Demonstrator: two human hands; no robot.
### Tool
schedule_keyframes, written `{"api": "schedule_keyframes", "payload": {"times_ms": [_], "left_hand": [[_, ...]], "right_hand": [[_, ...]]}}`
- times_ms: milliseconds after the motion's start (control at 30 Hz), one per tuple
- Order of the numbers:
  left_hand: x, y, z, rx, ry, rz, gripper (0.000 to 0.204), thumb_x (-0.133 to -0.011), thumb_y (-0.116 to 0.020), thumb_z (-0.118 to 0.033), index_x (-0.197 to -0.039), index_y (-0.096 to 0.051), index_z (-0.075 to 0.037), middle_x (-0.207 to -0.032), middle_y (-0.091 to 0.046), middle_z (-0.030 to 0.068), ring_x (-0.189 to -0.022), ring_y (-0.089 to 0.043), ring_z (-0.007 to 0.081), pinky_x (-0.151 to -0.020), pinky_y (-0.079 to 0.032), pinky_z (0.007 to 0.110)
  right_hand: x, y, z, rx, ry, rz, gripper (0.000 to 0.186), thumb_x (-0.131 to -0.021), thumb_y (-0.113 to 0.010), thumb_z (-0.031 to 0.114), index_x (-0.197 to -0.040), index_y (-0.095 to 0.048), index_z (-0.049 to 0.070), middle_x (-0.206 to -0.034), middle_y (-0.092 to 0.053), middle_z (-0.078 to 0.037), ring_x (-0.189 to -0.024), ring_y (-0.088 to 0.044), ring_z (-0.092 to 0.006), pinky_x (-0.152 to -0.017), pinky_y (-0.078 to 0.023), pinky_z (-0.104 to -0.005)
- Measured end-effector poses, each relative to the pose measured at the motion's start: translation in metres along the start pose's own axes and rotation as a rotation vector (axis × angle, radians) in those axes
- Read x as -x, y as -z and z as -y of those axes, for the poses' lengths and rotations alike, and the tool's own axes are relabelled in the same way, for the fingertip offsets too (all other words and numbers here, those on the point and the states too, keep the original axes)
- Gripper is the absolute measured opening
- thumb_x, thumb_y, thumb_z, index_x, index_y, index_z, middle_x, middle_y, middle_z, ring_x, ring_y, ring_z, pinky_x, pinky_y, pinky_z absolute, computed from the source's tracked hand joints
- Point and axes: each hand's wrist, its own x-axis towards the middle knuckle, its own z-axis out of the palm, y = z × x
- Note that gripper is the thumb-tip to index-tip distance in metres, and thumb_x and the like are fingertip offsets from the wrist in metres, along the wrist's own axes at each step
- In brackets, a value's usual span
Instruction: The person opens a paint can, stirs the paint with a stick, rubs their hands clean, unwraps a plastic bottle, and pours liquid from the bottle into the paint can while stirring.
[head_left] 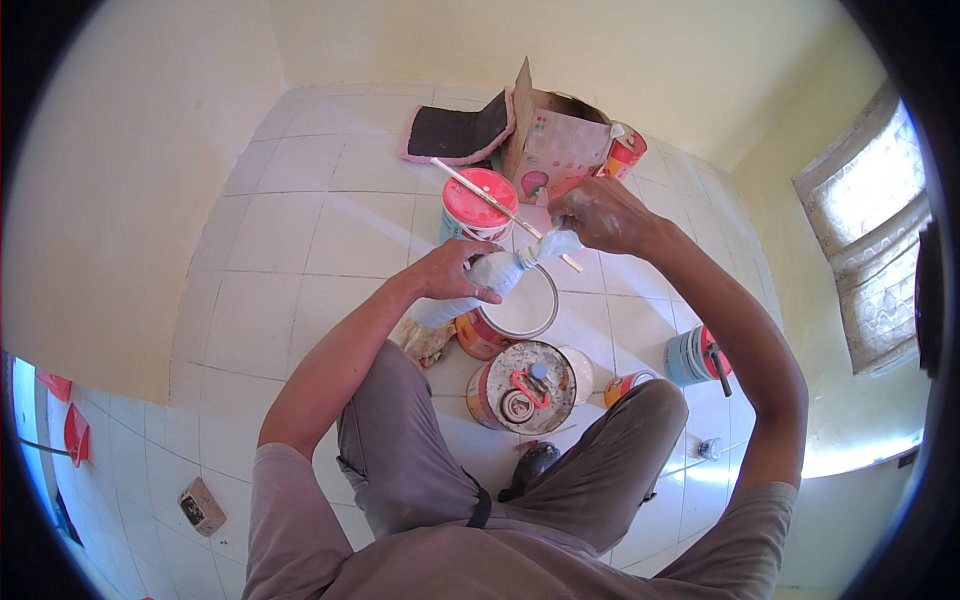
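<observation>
Above an open paint tin [484,335] with white inside, I hold a white bundle [497,268] that looks like a twisted plastic bag or cloth. My left hand [448,272] curls around its bulging part, thumb and fingers on either side. Its twisted neck runs toward my right hand [606,213], whose closed fingers grip the end, partly hidden behind the knuckles. Beyond the bundle, a thin pale stick [497,206] slants over the red lid of a bucket [480,198]. What fills the bundle does not show.
Between my knees stands a stained metal can [482,398] with a red handle. To the right are a blue bucket [686,358] and a small glass jar [709,449]. A cardboard box [565,150] and a black, pink-edged mat [460,132] lie near the far wall.
</observation>
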Motion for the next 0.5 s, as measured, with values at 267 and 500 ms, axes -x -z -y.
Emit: {"api": "schedule_keyframes", "payload": {"times_ms": [267, 500], "left_hand": [[0.0, 0.0, 0.004, -0.004, 0.009, -0.007, 0.086, -0.07, -0.094, -0.035, -0.144, -0.057, -0.008, -0.126, -0.07, 0.0149, -0.113, -0.069, 0.0266, -0.101, -0.055, 0.043], [0.001, 0.001, -0.001, 0.0, 0.021, 0.007, 0.088, -0.07, -0.094, -0.035, -0.144, -0.057, -0.008, -0.127, -0.069, 0.0156, -0.112, -0.069, 0.0277, -0.099, -0.055, 0.041]], "right_hand": [[-0.004, 0.0, 0.005, 0.095, 0.026, -0.007, 0.005, -0.076, -0.07, 0.0, -0.081, -0.071, 0.0, -0.075, -0.069, -0.018, -0.074, -0.068, -0.0363, -0.065, -0.051, -0.0445], [-0.002, -0.018, -0.011, 0.128, 0.127, -0.146, 0.003, -0.074, -0.068, 0.0, -0.076, -0.067, 0.002, -0.071, -0.066, -0.015, -0.071, -0.066, -0.0353, -0.062, -0.048, -0.0452]]}}
